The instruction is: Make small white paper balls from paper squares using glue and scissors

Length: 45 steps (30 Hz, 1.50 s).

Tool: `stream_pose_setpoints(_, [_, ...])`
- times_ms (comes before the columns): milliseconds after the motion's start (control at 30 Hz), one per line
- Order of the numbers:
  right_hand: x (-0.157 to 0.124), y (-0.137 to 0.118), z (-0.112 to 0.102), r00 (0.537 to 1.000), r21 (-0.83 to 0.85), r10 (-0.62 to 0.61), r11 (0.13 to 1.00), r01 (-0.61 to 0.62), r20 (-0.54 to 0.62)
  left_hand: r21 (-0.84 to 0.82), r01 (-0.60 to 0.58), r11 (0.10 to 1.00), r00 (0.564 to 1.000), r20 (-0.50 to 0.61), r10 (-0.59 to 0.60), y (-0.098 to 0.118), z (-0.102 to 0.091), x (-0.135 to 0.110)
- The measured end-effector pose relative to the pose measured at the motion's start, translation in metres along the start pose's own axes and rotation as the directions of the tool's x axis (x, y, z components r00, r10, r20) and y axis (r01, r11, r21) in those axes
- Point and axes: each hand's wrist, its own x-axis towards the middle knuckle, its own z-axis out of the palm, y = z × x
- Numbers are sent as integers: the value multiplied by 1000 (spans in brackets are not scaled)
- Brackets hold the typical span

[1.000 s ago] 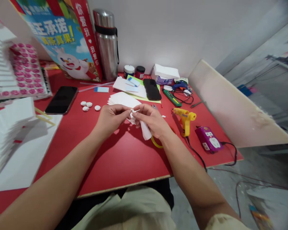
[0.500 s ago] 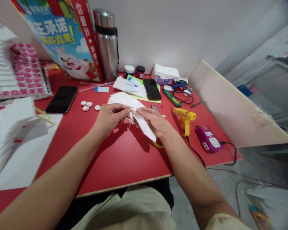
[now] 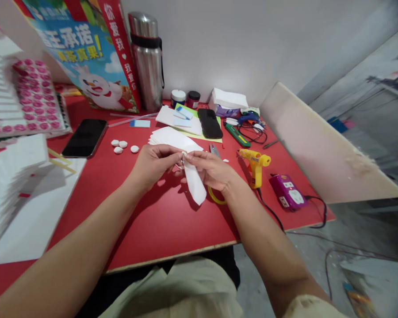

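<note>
Two bare hands meet above a red table (image 3: 172,234). The left hand (image 3: 152,163) pinches one end of a white paper strip (image 3: 195,183) between thumb and forefinger; the right hand (image 3: 210,168) grips it at the same end, fingers curled. The strip's free end hangs down toward the wearer, below the right hand. The pinched end appears bunched, though the fingers mostly cover it. Just beyond the hands lies a fanned pile of white paper (image 3: 174,136). Left of the left hand sit four small white lumps (image 3: 118,150), then a black phone (image 3: 86,138). Right of the right hand are a yellow glue gun (image 3: 258,165) and a purple power socket (image 3: 289,193).
</note>
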Motion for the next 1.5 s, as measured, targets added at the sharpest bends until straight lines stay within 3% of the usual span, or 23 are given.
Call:
stream_pose_setpoints(167, [0, 2, 4, 988, -65, -108, 993, 101, -112, 15, -15, 1000, 1000, -24, 15, -2, 1, 0])
stream_pose_setpoints(300, [0, 3, 9, 940, -171, -227, 967, 187, -255, 81, -51, 995, 997, -54, 55, -4, 4, -2])
stream_pose_setpoints(400, [1, 6, 13, 910, -246, -277, 947, 205, -309, 146, -62, 987, 995, -74, 74, -7, 7, -3])
stream_pose_setpoints(467, [3, 10, 13, 868, -354, -367, 902, 246, -334, 234, -125, 964, 986, -77, 147, -12, 10, -5])
stream_pose_setpoints(533, [5, 15, 13, 802, -492, -485, 823, 284, -350, 374, -257, 891, 953, -52, 297, -17, 12, -5])
stream_pose_setpoints(600, [6, 18, 12, 762, -560, -541, 776, 289, -357, 520, -389, 761, 894, 11, 449, -22, 13, -5])
stream_pose_setpoints(700, [5, 19, 12, 787, -485, -493, 826, 288, -372, 628, -481, 612, 833, 110, 542, -28, 12, -5])
stream_pose_setpoints(800, [2, 17, 14, 823, -384, -433, 877, 290, -368, 657, -501, 563, 820, 152, 552, -30, 10, -4])
stream_pose_setpoints(900, [0, 15, 16, 820, -364, -434, 881, 301, -374, 619, -504, 602, 824, 134, 551, -29, 10, -4])
stream_pose_setpoints(967, [0, 13, 17, 810, -376, -449, 874, 309, -378, 532, -494, 687, 843, 98, 530, -26, 10, -4])
stream_pose_setpoints(1067, [-1, 11, 16, 801, -396, -467, 862, 317, -374, 344, -424, 838, 899, 50, 434, -20, 10, -4])
stream_pose_setpoints(1167, [-2, 10, 15, 800, -442, -498, 833, 334, -335, 222, -310, 925, 951, 49, 307, -15, 9, -3])
stream_pose_setpoints(1233, [-3, 9, 15, 787, -510, -547, 782, 357, -287, 218, -283, 934, 959, 62, 276, -14, 8, -2])
stream_pose_setpoints(1367, [-5, 8, 15, 751, -610, -625, 685, 399, -211, 318, -381, 868, 922, 56, 384, -16, 7, -2])
stream_pose_setpoints(1433, [-6, 5, 13, 768, -584, -603, 710, 394, -215, 357, -406, 841, 907, 44, 420, -16, 6, -2])
stream_pose_setpoints(1500, [-5, 1, 8, 829, -452, -498, 819, 354, -253, 331, -389, 859, 914, 24, 405, -15, 6, -1])
